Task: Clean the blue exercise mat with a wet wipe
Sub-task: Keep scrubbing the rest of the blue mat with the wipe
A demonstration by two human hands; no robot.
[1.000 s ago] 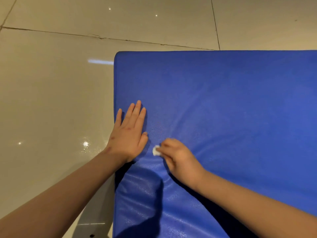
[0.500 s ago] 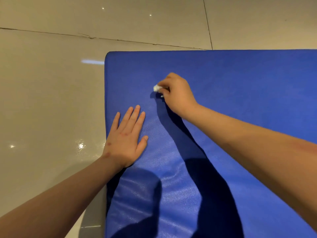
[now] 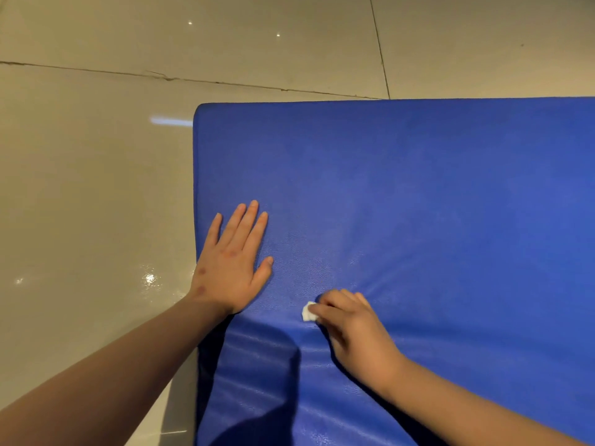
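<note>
A thick blue exercise mat (image 3: 434, 204) covers the right and lower part of the view, its left edge and far edge both visible. My left hand (image 3: 233, 262) lies flat on the mat near its left edge, fingers straight and together. My right hand (image 3: 351, 329) sits just right of it and nearer to me, fingers curled, pinching a small bunched white wet wipe (image 3: 308, 312) against the mat's surface. Only a bit of the wipe sticks out past the fingertips. The mat wrinkles around both hands.
Glossy beige floor tiles (image 3: 96, 188) surround the mat on the left and beyond it, with a cracked grout line (image 3: 193, 80) across the far side. Shadows of my arms and head fall on the mat's near part.
My right hand, with the wipe, has pulled back from the far part of the mat toward me, ending next to my left hand. The left hand stays flat in place.
</note>
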